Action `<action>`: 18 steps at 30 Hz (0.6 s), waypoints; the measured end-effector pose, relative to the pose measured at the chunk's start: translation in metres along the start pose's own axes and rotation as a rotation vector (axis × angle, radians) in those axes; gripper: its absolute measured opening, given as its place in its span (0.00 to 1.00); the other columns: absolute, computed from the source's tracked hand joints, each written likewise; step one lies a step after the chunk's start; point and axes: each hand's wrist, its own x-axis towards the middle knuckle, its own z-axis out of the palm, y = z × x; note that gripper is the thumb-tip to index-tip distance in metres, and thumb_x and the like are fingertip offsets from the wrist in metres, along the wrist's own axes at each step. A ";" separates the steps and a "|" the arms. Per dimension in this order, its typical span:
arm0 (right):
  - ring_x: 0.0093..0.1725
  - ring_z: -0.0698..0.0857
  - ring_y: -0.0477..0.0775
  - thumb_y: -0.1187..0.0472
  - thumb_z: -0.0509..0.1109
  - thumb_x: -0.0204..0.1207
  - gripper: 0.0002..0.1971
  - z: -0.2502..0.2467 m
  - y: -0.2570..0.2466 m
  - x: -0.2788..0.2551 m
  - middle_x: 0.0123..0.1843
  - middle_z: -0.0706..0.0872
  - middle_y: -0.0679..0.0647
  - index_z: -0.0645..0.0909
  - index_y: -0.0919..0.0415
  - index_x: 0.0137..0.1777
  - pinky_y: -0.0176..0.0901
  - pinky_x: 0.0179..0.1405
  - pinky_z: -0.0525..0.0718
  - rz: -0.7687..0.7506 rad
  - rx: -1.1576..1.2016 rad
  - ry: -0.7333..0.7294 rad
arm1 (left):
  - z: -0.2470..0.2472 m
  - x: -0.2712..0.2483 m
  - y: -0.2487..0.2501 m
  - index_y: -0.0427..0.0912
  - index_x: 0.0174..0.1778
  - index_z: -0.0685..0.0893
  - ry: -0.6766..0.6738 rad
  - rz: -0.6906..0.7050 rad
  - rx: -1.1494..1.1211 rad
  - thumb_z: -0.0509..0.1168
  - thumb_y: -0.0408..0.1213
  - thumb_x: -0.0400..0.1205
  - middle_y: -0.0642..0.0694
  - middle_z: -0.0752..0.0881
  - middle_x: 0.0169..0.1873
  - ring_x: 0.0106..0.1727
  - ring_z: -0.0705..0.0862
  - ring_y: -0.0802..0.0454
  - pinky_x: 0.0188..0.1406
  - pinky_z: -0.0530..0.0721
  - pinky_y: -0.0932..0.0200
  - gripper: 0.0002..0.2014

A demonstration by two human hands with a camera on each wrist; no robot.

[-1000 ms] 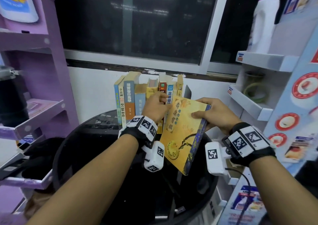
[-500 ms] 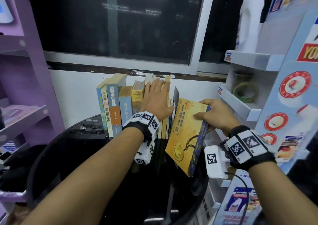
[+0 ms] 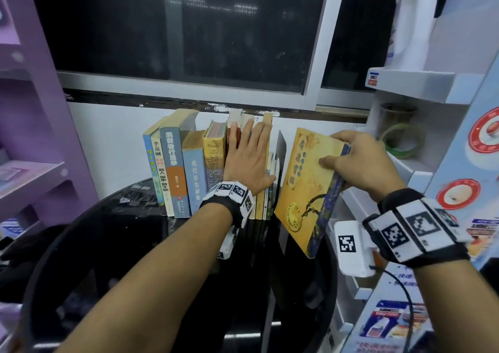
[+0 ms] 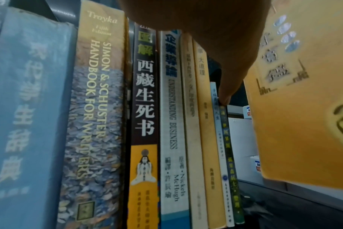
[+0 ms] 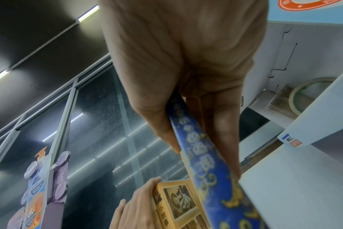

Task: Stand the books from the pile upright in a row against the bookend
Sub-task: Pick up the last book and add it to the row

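Several books stand upright in a row at the back of a round black table. My left hand lies flat against the spines at the row's right end, fingers straight; in the left wrist view its thumb touches the top of a thin book in the row. A black bookend stands just right of the row. To the right of the bookend my right hand grips the top of a yellow book with a blue spine, tilted and held off the table. Its blue spine runs between thumb and fingers.
A purple shelf unit stands at the left. A white display rack with a roll of tape crowds the right, close to the held book. A white wall and dark window lie behind the row.
My left hand has gone from curled over the book tops to flat against the spines. The yellow book has risen, turned more upright and drawn away from the row, and the bookend now shows between them.
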 end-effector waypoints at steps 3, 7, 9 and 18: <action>0.32 0.88 0.50 0.66 0.75 0.76 0.14 -0.004 -0.010 0.002 0.42 0.88 0.54 0.82 0.56 0.59 0.43 0.21 0.89 -0.018 0.013 0.023 | 0.004 0.000 -0.005 0.40 0.80 0.56 0.030 -0.013 -0.015 0.68 0.65 0.64 0.43 0.65 0.76 0.80 0.60 0.41 0.79 0.31 0.38 0.54; 0.35 0.89 0.50 0.66 0.74 0.76 0.15 -0.015 -0.027 0.001 0.45 0.88 0.55 0.82 0.56 0.62 0.48 0.27 0.90 -0.076 0.016 0.072 | 0.006 -0.002 -0.011 0.40 0.80 0.59 0.062 -0.009 0.003 0.65 0.69 0.63 0.44 0.67 0.74 0.77 0.63 0.42 0.81 0.36 0.37 0.54; 0.36 0.89 0.51 0.66 0.75 0.75 0.15 -0.020 -0.036 0.002 0.46 0.88 0.55 0.82 0.53 0.60 0.48 0.29 0.91 -0.115 0.027 0.120 | 0.007 -0.002 -0.012 0.40 0.80 0.59 0.074 -0.014 -0.002 0.62 0.73 0.64 0.45 0.67 0.74 0.78 0.63 0.42 0.81 0.38 0.37 0.54; 0.43 0.89 0.54 0.64 0.72 0.75 0.12 -0.010 -0.060 0.028 0.51 0.86 0.51 0.82 0.56 0.59 0.48 0.32 0.90 -0.211 -0.007 0.303 | 0.016 -0.002 -0.005 0.37 0.77 0.61 0.149 -0.044 -0.059 0.65 0.70 0.66 0.42 0.71 0.72 0.75 0.64 0.40 0.82 0.43 0.34 0.52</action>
